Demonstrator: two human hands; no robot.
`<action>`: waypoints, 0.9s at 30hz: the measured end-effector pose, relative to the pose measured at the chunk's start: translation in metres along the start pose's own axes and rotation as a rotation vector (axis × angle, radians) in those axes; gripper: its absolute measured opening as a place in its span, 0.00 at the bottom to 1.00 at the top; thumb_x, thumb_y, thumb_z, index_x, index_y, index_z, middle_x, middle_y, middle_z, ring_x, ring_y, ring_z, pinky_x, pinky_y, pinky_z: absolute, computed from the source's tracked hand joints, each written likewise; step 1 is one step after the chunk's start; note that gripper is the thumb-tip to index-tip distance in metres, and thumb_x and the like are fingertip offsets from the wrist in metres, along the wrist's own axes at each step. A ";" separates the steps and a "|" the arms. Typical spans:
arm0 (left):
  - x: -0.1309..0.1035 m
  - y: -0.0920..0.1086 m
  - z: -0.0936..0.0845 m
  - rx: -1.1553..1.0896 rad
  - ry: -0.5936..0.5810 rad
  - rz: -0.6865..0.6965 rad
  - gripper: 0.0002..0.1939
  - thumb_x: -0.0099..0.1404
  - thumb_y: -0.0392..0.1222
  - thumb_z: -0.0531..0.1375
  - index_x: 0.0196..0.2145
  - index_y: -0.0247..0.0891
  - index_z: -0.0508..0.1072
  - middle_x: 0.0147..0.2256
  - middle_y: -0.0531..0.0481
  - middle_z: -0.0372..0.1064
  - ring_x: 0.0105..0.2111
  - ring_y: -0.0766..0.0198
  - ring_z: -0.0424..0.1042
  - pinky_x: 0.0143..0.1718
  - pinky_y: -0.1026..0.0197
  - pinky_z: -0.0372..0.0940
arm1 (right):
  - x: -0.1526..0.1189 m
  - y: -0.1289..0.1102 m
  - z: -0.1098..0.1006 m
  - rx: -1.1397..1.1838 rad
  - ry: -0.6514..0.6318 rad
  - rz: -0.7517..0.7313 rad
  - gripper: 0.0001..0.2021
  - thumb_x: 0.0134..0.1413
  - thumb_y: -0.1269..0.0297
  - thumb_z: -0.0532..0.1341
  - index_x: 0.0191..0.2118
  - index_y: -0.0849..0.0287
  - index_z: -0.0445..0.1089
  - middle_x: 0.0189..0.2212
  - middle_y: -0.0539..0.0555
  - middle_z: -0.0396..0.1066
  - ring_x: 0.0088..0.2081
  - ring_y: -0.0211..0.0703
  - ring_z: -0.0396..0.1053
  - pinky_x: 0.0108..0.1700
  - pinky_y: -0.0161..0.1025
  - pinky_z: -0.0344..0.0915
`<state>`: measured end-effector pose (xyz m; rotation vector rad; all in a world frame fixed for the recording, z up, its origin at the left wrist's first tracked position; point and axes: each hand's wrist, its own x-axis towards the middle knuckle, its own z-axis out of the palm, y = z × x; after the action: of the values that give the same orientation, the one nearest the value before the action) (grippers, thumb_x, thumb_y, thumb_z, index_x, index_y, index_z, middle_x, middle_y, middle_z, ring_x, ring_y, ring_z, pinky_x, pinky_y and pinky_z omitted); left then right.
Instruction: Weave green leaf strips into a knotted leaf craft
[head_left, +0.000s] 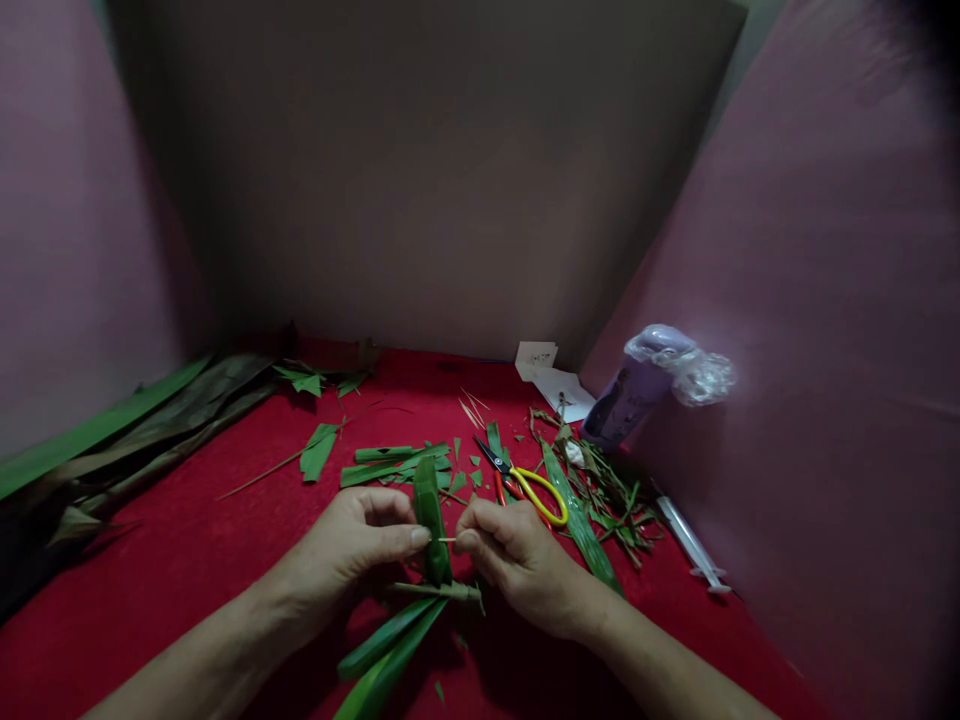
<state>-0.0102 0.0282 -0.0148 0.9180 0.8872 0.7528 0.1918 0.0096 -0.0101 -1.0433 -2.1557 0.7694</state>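
My left hand grips a folded green leaf piece, which stands upright between thumb and fingers. From the right, my right hand pinches a toothpick, whose other end meets the leaf beside my left thumb. Whether the tip has gone through the leaf I cannot tell. Just below the held leaf is a short brownish stalk, with long green leaf blades fanning toward the lower left. Yellow-and-red-handled scissors lie partly spread just beyond my right hand.
Cut leaf strips and loose toothpicks lie on the red cloth. Long leaves line the left. At right are a twig pile, a syringe, a purple plastic-capped bottle and white papers. Walls enclose three sides.
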 end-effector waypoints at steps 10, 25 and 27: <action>-0.008 0.008 0.009 0.007 0.012 0.002 0.10 0.48 0.40 0.68 0.21 0.34 0.71 0.17 0.53 0.70 0.16 0.69 0.66 0.20 0.66 0.59 | -0.004 0.003 0.013 0.020 0.153 -0.037 0.07 0.58 0.71 0.53 0.30 0.58 0.63 0.20 0.46 0.60 0.22 0.34 0.57 0.26 0.31 0.54; -0.007 0.006 0.007 0.018 0.017 -0.035 0.11 0.45 0.40 0.70 0.21 0.33 0.72 0.17 0.53 0.69 0.17 0.69 0.65 0.21 0.67 0.56 | 0.001 0.006 0.008 0.025 0.207 -0.113 0.07 0.59 0.71 0.53 0.32 0.60 0.66 0.24 0.50 0.66 0.26 0.36 0.61 0.30 0.32 0.58; -0.008 0.008 0.007 0.023 0.018 -0.021 0.10 0.47 0.41 0.69 0.22 0.33 0.72 0.17 0.54 0.69 0.17 0.70 0.64 0.21 0.68 0.55 | 0.002 0.007 0.004 0.025 0.210 -0.106 0.06 0.57 0.72 0.54 0.31 0.60 0.66 0.25 0.50 0.66 0.27 0.36 0.62 0.31 0.32 0.58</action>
<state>-0.0086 0.0226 -0.0028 0.9221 0.9217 0.7346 0.1911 0.0139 -0.0166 -0.9446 -1.9994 0.6071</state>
